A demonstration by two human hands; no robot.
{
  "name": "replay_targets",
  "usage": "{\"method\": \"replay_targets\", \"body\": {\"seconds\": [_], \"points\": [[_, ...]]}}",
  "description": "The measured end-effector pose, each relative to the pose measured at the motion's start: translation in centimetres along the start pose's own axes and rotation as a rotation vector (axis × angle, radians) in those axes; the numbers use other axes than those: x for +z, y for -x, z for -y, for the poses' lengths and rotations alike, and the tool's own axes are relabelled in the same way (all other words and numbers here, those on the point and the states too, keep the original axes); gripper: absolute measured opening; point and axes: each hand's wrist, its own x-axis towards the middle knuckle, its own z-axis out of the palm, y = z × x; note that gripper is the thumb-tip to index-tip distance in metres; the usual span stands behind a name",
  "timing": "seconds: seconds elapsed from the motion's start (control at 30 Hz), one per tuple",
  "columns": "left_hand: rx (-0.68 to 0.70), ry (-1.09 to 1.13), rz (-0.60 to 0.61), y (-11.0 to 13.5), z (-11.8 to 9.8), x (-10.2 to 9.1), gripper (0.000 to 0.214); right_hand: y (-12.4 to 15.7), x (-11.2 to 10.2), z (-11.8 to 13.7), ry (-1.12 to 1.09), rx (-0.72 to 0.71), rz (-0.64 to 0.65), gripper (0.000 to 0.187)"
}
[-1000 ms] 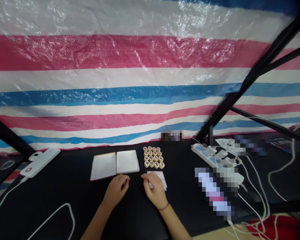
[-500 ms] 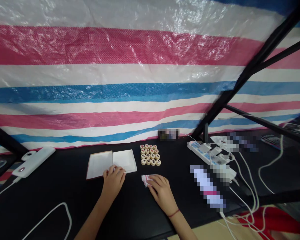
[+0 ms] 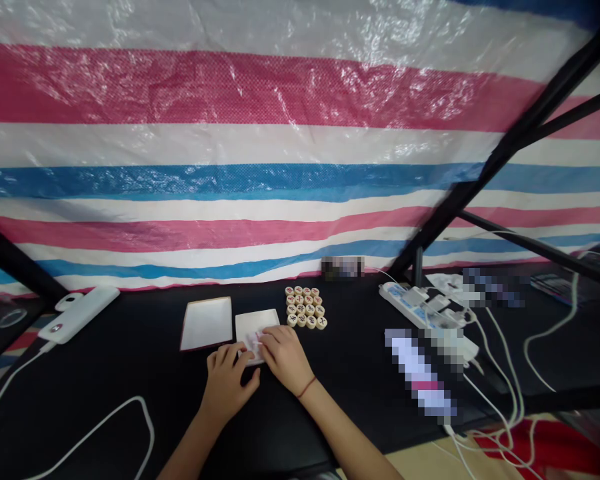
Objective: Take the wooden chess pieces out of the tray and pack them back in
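Observation:
My right hand (image 3: 285,360) presses on a folded paper with pink-red print (image 3: 253,343), its fingers pinched over the paper. That paper lies on a white square pad (image 3: 265,321) at the pad's near edge. My left hand (image 3: 227,385) is just below, its fingertips spread beside the paper's near corner. A second white square pad with a reddish edge (image 3: 207,324) lies to the left. Round wooden xiangqi pieces (image 3: 305,308) stand in a tight block, beyond my right hand.
A white power strip (image 3: 420,308) with plugged-in adapters and tangled white cables (image 3: 505,380) lies to the right. A white power bank (image 3: 80,315) lies at left. A striped tarp (image 3: 230,180) hangs behind the black table (image 3: 130,380), with black metal poles (image 3: 500,160) at right.
The paper has moved left, from beside the pieces onto the right pad. That pad has slid toward me, away from the other pad. My hands have come together over it.

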Motion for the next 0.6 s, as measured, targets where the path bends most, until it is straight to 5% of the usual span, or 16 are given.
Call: {"method": "replay_targets", "body": {"seconds": [0.13, 0.6], "points": [[0.036, 0.076, 0.066, -0.26, 0.53, 0.09, 0.015, -0.09, 1.14, -0.35, 0.014, 0.014, 0.147, 0.014], [0.031, 0.156, 0.135, -0.40, 0.77, 0.26, 0.014, -0.38, 1.35, -0.53, 0.022, 0.012, 0.191, 0.022]]}}
